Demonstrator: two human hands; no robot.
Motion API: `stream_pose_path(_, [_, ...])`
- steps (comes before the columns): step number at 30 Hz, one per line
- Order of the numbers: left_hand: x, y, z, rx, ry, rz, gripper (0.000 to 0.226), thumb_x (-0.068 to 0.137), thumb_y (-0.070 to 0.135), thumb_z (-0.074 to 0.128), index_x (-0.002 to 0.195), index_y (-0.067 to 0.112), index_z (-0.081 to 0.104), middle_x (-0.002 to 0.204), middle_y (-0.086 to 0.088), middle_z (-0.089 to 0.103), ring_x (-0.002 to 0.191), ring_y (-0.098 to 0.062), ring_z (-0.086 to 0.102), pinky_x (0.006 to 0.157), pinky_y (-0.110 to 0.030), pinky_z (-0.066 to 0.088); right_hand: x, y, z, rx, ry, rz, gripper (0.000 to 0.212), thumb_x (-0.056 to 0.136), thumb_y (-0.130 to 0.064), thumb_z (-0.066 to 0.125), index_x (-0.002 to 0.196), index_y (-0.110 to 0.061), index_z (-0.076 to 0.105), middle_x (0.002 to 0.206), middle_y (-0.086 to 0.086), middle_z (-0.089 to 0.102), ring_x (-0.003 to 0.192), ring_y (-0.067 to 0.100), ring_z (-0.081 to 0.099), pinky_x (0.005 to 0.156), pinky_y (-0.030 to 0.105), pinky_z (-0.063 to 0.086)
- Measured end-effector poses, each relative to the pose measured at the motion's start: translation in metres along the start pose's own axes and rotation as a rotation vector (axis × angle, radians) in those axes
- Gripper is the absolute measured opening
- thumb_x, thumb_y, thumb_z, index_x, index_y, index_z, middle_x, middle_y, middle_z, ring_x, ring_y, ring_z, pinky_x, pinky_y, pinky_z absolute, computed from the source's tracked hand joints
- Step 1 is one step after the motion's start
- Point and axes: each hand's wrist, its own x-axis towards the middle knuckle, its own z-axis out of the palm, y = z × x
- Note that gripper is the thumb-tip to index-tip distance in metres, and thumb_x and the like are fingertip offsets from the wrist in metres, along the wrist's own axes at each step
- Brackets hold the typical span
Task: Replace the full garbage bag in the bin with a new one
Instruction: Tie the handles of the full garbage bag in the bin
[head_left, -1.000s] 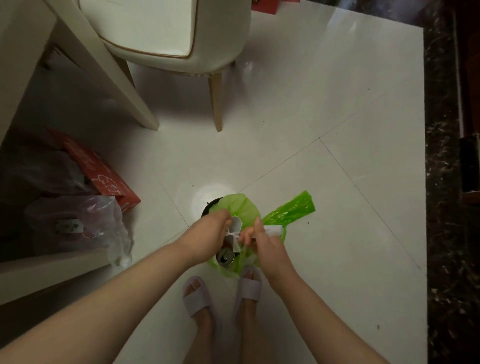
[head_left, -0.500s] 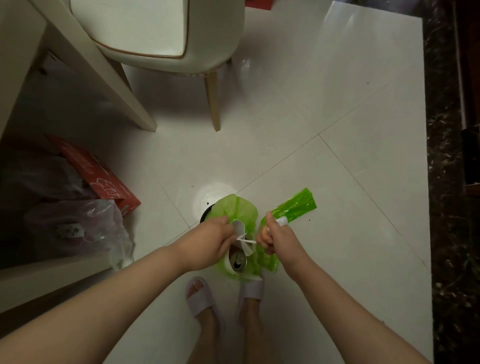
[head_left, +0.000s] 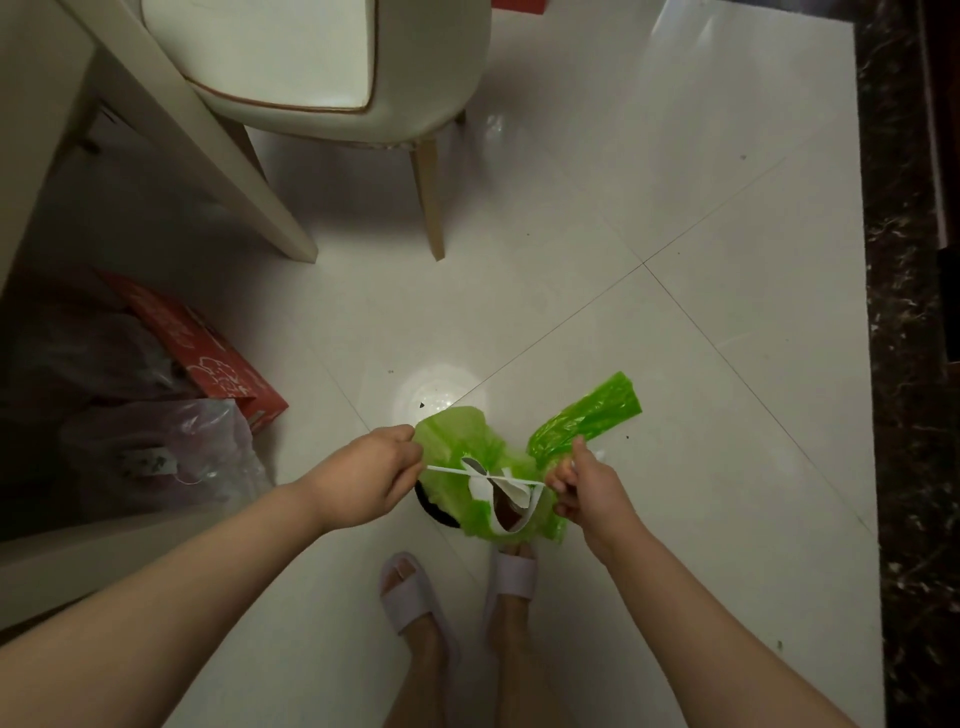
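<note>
Head camera looks down on two fists pulling apart: the left hand (head_left: 371, 475) pinches one white drawstring (head_left: 457, 471), the right hand (head_left: 584, 480) grips the other end plus a rolled green bag (head_left: 587, 415). Between them the green garbage bag (head_left: 457, 441) bunches shut over the black bin (head_left: 434, 506). Two slippered feet (head_left: 410, 592) stand just below the bin; one cream chair (head_left: 311, 67) sits well above it.

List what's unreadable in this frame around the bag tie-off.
Head view only:
- Bin: only a dark rim arc shows; green garbage bag covers the rest.
- Bag contents: hidden by plastic and white drawstring.
- Right hand: fingers' grip on green roll unclear.
- Red box print: too small.
</note>
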Motion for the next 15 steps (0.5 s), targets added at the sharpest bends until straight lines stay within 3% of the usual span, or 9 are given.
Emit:
stream_pose_path(2, [-0.004,0.005,0.003,-0.087,0.033,-0.106,0.041,0.081,0.042,0.035,0.058,0.011,0.046,0.065,0.003,0.037,0.052,-0.008,0.036,0.058,-0.025,0.033,-0.008,0.002,0.007,-0.07,-0.035,-0.077,0.06,0.101,-0.036,0.026,0.045,-0.016,0.029,0.04,-0.002,0.039,0.039,0.011,0.028,0.042,0.02,0.027])
stream_pose_path(4, [-0.009,0.016,0.009,-0.164,0.091,-0.213,0.046,0.082,0.043,0.055,0.049,0.019,0.034,0.058,0.007,0.033,0.047,-0.007,0.036,0.051,-0.016,0.028,-0.014,0.004,0.015,-0.1,-0.091,-0.135,0.059,0.101,-0.036,0.025,0.046,-0.015,0.03,0.047,0.002,0.04,0.044,0.012,0.031,0.04,0.016,0.029])
stream_pose_path(6, [-0.011,0.028,0.02,-0.276,0.193,-0.372,0.057,0.079,0.037,0.069,0.045,0.02,0.025,0.053,0.006,0.031,0.047,-0.009,0.039,0.05,-0.014,0.031,-0.016,0.004,0.017,-0.066,-0.092,-0.124,0.059,0.1,-0.039,0.025,0.046,-0.016,0.031,0.045,-0.002,0.041,0.044,0.013,0.032,0.043,0.02,0.029])
stream_pose_path(8, [-0.01,0.036,0.03,-0.353,0.261,-0.489,0.058,0.08,0.029,0.069,0.044,0.02,0.025,0.051,0.005,0.033,0.048,-0.01,0.038,0.053,-0.014,0.032,-0.011,0.006,0.015,0.031,-0.048,-0.08,0.059,0.1,-0.04,0.025,0.047,-0.017,0.031,0.041,-0.003,0.04,0.043,0.015,0.028,0.047,0.026,0.025])
stream_pose_path(12, [-0.012,0.033,0.039,-0.391,0.293,-0.42,0.057,0.083,0.015,0.065,0.043,0.024,0.025,0.052,0.007,0.032,0.058,0.001,0.049,0.054,-0.007,0.032,-0.007,0.012,0.009,0.156,0.047,0.021,0.056,0.101,-0.038,0.026,0.049,-0.016,0.03,0.044,0.001,0.036,0.031,0.01,0.025,0.045,0.024,0.021])
stream_pose_path(15, [-0.013,0.023,0.037,-0.393,0.292,-0.389,0.058,0.085,0.013,0.063,0.044,0.024,0.024,0.053,0.006,0.03,0.058,0.003,0.048,0.053,-0.009,0.032,-0.007,0.012,0.012,0.209,0.073,0.046,0.055,0.101,-0.037,0.026,0.05,-0.015,0.031,0.045,0.0,0.039,0.026,0.006,0.027,0.043,0.023,0.025])
